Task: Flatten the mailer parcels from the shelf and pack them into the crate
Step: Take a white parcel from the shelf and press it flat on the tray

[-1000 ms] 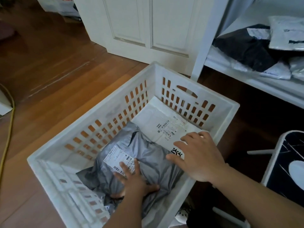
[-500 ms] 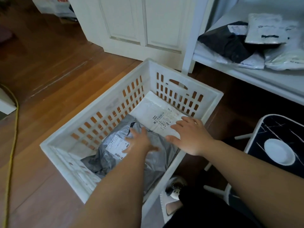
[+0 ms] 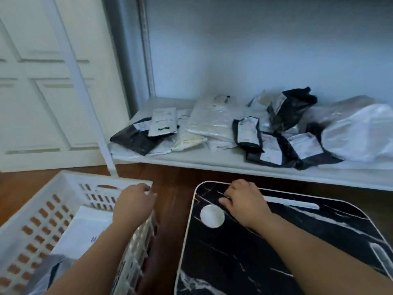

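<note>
Reach next for the nearest black mailer (image 3: 136, 138) on the shelf (image 3: 212, 162); left hand (image 3: 134, 202) and right hand (image 3: 244, 201) loosely curled, empty; crate (image 3: 63, 179) kept close.

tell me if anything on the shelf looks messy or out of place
Yes. The mailers lie in a loose, overlapping heap on the shelf, none flattened. The crumpled black mailer at the back stands bunched up above the rest, and a large white bag at the right bulges. Nothing looks torn or spilled.
</note>
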